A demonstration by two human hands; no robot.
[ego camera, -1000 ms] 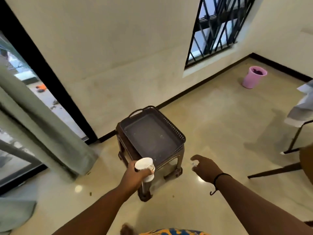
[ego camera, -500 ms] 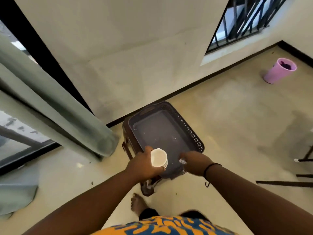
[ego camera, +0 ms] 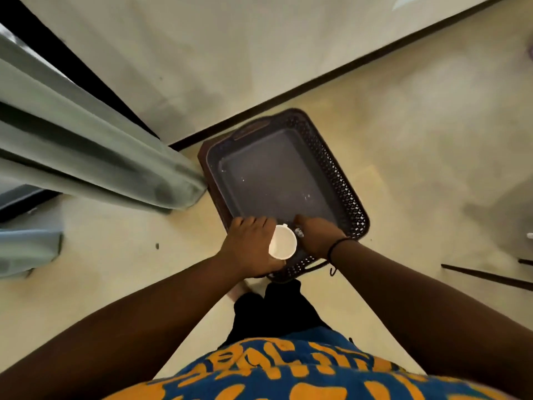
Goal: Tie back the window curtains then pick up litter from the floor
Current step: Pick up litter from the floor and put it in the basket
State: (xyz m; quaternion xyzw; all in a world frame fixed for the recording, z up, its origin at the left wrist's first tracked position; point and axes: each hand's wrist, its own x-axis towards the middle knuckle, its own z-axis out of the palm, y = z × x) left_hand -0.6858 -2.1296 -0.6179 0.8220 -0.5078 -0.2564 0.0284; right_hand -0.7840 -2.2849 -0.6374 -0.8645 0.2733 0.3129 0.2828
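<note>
white paper cup [ego camera: 283,245] upright, open mouth up, gripped in the left hand [ego camera: 250,247] over the near rim of the dark basket [ego camera: 350,197]. small crumpled scrap [ego camera: 300,233] pinched in the right hand [ego camera: 318,236]. pale green curtain [ego camera: 86,157] bunched by the window.

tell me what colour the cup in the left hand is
White, seen from the head camera: cup.
</note>
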